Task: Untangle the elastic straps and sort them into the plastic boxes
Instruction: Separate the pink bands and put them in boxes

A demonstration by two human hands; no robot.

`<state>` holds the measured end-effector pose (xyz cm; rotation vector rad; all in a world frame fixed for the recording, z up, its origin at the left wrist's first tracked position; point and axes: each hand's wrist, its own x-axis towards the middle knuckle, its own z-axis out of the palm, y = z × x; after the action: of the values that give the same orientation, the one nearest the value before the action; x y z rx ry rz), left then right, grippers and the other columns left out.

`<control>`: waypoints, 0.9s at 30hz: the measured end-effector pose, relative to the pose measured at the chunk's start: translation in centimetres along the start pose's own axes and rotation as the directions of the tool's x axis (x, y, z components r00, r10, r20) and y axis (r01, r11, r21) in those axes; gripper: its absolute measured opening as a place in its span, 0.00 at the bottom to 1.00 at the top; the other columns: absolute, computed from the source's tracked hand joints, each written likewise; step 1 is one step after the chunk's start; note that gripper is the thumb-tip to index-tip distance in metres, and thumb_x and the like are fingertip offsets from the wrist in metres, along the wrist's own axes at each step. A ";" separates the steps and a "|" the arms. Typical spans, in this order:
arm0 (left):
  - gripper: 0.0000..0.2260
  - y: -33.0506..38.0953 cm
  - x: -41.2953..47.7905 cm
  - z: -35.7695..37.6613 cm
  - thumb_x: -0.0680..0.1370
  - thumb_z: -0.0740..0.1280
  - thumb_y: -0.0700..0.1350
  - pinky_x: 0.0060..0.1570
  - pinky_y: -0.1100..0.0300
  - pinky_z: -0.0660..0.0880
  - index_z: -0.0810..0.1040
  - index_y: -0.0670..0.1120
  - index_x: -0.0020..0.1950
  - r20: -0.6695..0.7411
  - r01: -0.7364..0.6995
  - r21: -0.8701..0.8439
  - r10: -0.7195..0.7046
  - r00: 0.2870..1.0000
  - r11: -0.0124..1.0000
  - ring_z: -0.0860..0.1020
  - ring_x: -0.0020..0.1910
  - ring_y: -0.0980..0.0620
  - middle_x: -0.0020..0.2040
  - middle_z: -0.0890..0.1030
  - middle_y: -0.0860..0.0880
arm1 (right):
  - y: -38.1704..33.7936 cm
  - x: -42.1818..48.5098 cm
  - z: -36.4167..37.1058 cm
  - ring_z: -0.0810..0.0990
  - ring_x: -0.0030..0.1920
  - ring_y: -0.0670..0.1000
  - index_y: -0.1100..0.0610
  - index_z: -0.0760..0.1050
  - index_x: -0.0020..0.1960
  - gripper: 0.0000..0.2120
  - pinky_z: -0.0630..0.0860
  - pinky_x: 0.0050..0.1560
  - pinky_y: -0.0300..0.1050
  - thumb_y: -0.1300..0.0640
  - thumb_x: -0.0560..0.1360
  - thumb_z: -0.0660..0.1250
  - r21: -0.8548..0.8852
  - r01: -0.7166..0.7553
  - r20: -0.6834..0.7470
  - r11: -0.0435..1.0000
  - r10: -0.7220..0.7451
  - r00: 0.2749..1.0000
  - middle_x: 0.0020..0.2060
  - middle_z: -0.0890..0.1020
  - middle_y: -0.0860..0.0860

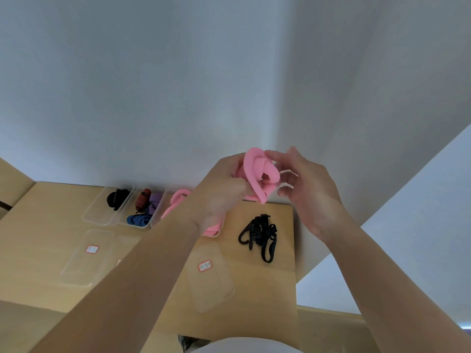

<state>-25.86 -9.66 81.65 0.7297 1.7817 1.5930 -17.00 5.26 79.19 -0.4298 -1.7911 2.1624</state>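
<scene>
A knotted pink elastic strap (257, 174) is held up above the table between both hands. My left hand (219, 192) grips its lower part with curled fingers. My right hand (305, 184) pinches the knot's right side with thumb and fingertips. More pink strap (175, 203) lies in the third plastic box, partly hidden by my left forearm. A tangled black strap with clips (260, 235) lies loose on the table to the right. One clear box (102, 215) holds a black strap (117, 198). The box beside it (139, 226) holds red-striped, purple and blue straps.
Clear box lids with red-bordered labels lie on the wooden table (38, 225), one at the left (86, 258) and one in the middle (209, 278). A pale wall rises behind the table. The table's right edge runs down near the black strap.
</scene>
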 end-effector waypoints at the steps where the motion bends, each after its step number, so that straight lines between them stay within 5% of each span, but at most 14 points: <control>1: 0.20 -0.1 0.0 0.1 0.68 0.75 0.31 0.49 0.55 0.82 0.84 0.45 0.57 -0.022 0.003 -0.018 -0.003 1.000 1.000 0.83 0.51 0.49 0.54 0.85 0.42 | 0.0 -0.2 0.1 0.77 0.45 0.50 0.49 0.85 0.56 0.18 0.74 0.42 0.43 0.40 0.78 0.64 -0.030 0.018 0.022 0.999 -0.017 1.000 0.46 0.84 0.51; 4: 0.19 -0.4 -0.3 0.1 0.66 0.74 0.37 0.48 0.56 0.82 0.84 0.44 0.57 -0.061 0.010 -0.033 -0.012 0.998 0.999 0.84 0.49 0.49 0.52 0.86 0.41 | 0.3 -0.4 0.4 0.78 0.46 0.49 0.46 0.85 0.58 0.10 0.74 0.47 0.42 0.49 0.77 0.72 -0.177 0.151 -0.007 0.973 -0.155 0.988 0.52 0.84 0.53; 8: 0.18 -0.8 -0.5 0.2 0.67 0.78 0.34 0.54 0.49 0.83 0.85 0.44 0.56 -0.086 -0.021 -0.015 0.020 0.996 1.000 0.86 0.51 0.45 0.50 0.87 0.43 | -0.1 -0.4 0.5 0.80 0.42 0.41 0.47 0.85 0.55 0.08 0.73 0.42 0.33 0.56 0.79 0.70 -0.226 0.239 0.000 0.944 -0.245 0.969 0.42 0.84 0.42; 13: 0.16 -0.9 -0.8 0.1 0.63 0.79 0.36 0.52 0.49 0.83 0.87 0.43 0.51 -0.129 -0.029 -0.095 0.017 0.992 0.995 0.86 0.49 0.43 0.48 0.87 0.41 | -0.5 -0.2 0.7 0.82 0.48 0.48 0.39 0.85 0.51 0.10 0.77 0.49 0.41 0.53 0.80 0.69 -0.334 0.266 0.047 0.904 -0.266 0.963 0.43 0.85 0.43; 17: 0.17 -1.6 -1.0 -0.2 0.64 0.78 0.33 0.53 0.45 0.83 0.86 0.39 0.53 -0.078 0.005 -0.210 -0.022 0.997 0.978 0.85 0.54 0.37 0.51 0.86 0.36 | -1.1 -0.5 0.9 0.82 0.48 0.43 0.32 0.83 0.50 0.11 0.74 0.45 0.31 0.49 0.80 0.68 -0.449 0.303 0.120 0.841 -0.280 0.953 0.44 0.84 0.37; 19: 0.17 -1.9 -1.1 -0.4 0.65 0.78 0.33 0.53 0.47 0.83 0.87 0.41 0.52 -0.063 -0.007 -0.217 -0.007 0.998 0.976 0.85 0.54 0.38 0.51 0.86 0.37 | -1.1 -0.6 0.9 0.82 0.48 0.44 0.33 0.83 0.51 0.09 0.77 0.47 0.36 0.48 0.77 0.71 -0.468 0.294 0.155 0.833 -0.251 0.956 0.45 0.83 0.38; 22: 0.18 -2.6 -1.3 -0.9 0.65 0.78 0.32 0.51 0.51 0.83 0.87 0.42 0.54 -0.047 -0.018 -0.233 0.008 0.999 0.972 0.85 0.54 0.40 0.51 0.87 0.39 | -1.0 -0.8 1.2 0.83 0.50 0.51 0.39 0.85 0.53 0.08 0.80 0.55 0.56 0.46 0.74 0.73 -0.445 0.241 0.173 0.862 -0.182 0.968 0.48 0.84 0.43; 27: 0.18 -3.6 -1.8 -1.9 0.60 0.79 0.37 0.58 0.46 0.81 0.88 0.41 0.50 -0.053 0.037 -0.307 -0.056 0.997 0.951 0.85 0.54 0.39 0.52 0.86 0.36 | -0.7 -0.1 2.5 0.85 0.47 0.51 0.46 0.86 0.51 0.05 0.82 0.52 0.60 0.50 0.77 0.72 -0.495 0.194 0.203 0.847 -0.104 0.974 0.45 0.86 0.46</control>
<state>-26.12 -12.68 78.32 0.4937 1.5302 1.8220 -17.93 3.15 80.32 -0.2088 -2.4126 1.6342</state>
